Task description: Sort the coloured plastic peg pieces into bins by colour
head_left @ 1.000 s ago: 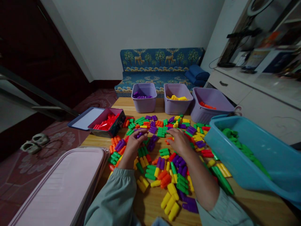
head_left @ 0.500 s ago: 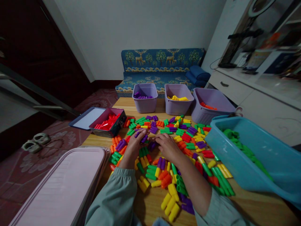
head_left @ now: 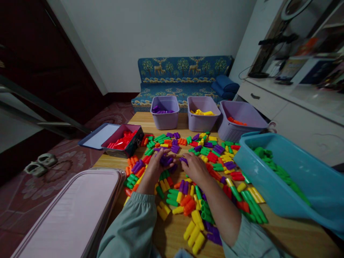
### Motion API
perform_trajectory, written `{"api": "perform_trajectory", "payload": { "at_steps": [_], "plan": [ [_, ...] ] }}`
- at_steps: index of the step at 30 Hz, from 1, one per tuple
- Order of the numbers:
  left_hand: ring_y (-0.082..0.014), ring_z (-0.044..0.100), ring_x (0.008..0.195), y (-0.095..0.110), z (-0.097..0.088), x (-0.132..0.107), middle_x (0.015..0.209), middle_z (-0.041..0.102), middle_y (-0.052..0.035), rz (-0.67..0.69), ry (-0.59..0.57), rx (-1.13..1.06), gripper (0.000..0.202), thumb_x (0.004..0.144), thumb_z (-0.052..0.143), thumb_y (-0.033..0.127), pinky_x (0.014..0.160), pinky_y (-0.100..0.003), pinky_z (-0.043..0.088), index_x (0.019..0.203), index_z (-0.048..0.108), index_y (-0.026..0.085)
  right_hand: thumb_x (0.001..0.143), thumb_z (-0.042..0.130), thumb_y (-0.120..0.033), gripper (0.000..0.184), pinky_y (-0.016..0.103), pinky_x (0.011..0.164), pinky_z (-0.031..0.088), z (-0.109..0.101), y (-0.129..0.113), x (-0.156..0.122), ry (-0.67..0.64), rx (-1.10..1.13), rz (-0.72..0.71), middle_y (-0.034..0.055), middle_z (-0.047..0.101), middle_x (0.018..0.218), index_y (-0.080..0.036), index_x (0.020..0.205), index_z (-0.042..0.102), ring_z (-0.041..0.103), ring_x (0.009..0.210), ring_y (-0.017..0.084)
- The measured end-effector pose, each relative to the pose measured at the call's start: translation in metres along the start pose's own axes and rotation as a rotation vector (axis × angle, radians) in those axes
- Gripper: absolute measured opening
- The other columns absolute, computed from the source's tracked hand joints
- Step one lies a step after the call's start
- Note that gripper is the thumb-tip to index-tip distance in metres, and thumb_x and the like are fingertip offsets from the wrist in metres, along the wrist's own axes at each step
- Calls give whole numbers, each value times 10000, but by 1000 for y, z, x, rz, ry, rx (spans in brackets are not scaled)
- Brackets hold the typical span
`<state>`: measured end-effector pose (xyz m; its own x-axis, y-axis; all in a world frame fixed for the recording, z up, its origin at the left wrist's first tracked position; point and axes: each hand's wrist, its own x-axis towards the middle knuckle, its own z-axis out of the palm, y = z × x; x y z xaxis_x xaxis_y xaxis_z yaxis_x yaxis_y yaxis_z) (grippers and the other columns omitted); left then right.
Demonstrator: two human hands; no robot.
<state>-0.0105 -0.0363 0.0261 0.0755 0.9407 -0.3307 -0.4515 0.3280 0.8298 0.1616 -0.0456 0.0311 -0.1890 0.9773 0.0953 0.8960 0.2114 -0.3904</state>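
Many small plastic blocks in purple, green, yellow, orange and red lie scattered over a wooden table [head_left: 292, 238]. My left hand [head_left: 156, 165] is cupped with several purple blocks [head_left: 166, 160] gathered in its fingers. My right hand [head_left: 195, 166] lies close beside it, fingers curled, pinching a purple block [head_left: 183, 159] at its fingertips. Both hands are over the middle of the pile, almost touching each other.
Three lilac bins stand at the table's far edge: one with purple blocks [head_left: 165, 111], one with yellow [head_left: 203, 113], one with orange [head_left: 241, 121]. A blue tub of green blocks [head_left: 285, 175] is at right, a dark box of red blocks [head_left: 123, 139] at left, a pink lid [head_left: 67, 211] near left.
My right hand has slid left across the pile toward my left hand. My left hand has gathered more purple blocks and closed around them.
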Motion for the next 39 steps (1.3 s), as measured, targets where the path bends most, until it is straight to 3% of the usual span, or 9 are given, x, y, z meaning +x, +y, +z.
{"api": "perform_trajectory", "payload": {
  "at_steps": [3,6,10,15,25,32,39],
  "plan": [
    [-192,717,789,-1,2,-3,1000,723,-148,18,-16,51,414,842,650,414,613,-267,587,1139,618,128,880,519,-220,271,337,876,491,2,2,4,132,203,38,126,667,1095,-171,1118,637,640,1010,227],
    [-202,704,843,-1,7,-8,1050,710,-139,15,-71,77,460,811,687,418,641,-296,601,1181,622,154,859,545,-241,267,299,795,525,0,0,6,247,534,-19,83,678,1084,-191,1114,602,658,934,188],
    [-206,698,820,-1,14,-15,1043,702,-124,-17,-196,54,524,790,708,448,651,-329,608,1230,615,179,894,495,-310,238,241,597,512,0,-4,5,192,840,-61,53,688,919,-190,1086,567,651,691,141],
    [-181,688,771,-4,19,-18,944,715,-76,-31,-219,123,630,642,855,279,648,-293,597,1225,635,184,867,500,-292,199,208,514,476,4,-2,5,147,915,-2,17,663,800,-194,1022,579,612,589,116],
    [-171,683,697,-16,11,-6,822,719,-61,14,-146,165,444,651,842,345,674,-301,572,1010,680,140,742,587,-254,265,231,521,531,11,-2,8,38,1038,69,-11,636,708,-182,996,617,625,576,120],
    [-172,654,779,-16,15,1,851,727,-47,318,-56,320,345,647,821,290,758,-273,512,946,719,150,766,584,-249,271,259,656,543,10,0,9,177,914,37,60,700,863,-154,1009,656,651,712,138],
    [-218,669,865,-10,21,-9,1068,705,-95,269,-86,282,521,651,811,387,699,-302,550,1100,667,166,770,606,-261,229,280,718,567,4,-4,7,174,1026,16,66,704,901,-155,969,648,677,761,152]
  ]
}}
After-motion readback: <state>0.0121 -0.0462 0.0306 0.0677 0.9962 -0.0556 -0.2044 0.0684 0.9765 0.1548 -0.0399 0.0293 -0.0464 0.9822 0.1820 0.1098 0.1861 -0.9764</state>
